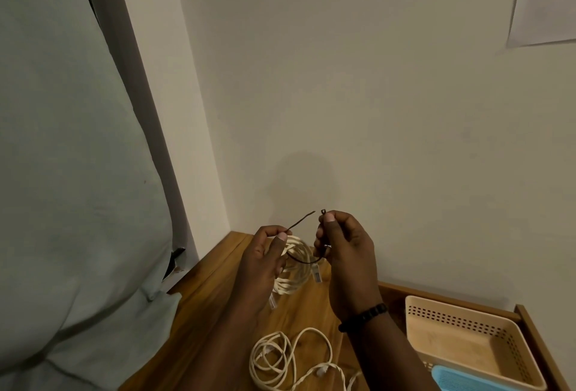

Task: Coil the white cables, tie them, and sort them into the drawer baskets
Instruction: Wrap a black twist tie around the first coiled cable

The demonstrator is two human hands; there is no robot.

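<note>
Hands up over the wooden desktop (218, 303), and it's tie time. From the head camera, the left hand (265, 262) pinches the pointed tail of a dark cable tie (304, 261), while the right hand (343, 253) pinches the head end, the little locking eye poking up above the thumb. The tie's belly hangs as a loop under a coiled white cable (294, 266), which dangles near the desktop's back edge, close to the wall — connector (316, 276) drooping off its right side.

The job now, I'd say: steer that tail tip straight into the eye, ridged side correct, then draw it snug around all the turns without letting any slip out.

A loose white cable (280, 359) sprawls at the desktop's near edge, not coiled yet. At the right end sits a beige perforated basket (461, 315) — looks empty — with a blue basket (461, 379) just beside its near corner, contents out of view.
</note>
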